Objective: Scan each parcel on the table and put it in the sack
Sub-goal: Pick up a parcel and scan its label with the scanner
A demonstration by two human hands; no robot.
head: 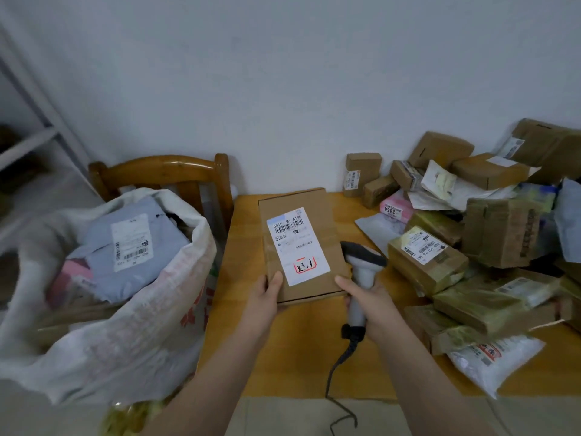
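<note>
At surface (283,357) centre: left hand (266,295) pinches box (316,212) corner; right hand (369,298) grips scanner (361,262), thumb steadying box. Possible risks: scanner aimed off label (297,247), misread; corner hold could slip en route to sack (132,335).

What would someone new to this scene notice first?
A flat cardboard box, white label up, is centre over the wooden table; the left hand holds its near edge and the right hand grips a barcode scanner beside it. A white sack full of parcels stands at left, and a heap of parcels crowds the table's right side.
</note>
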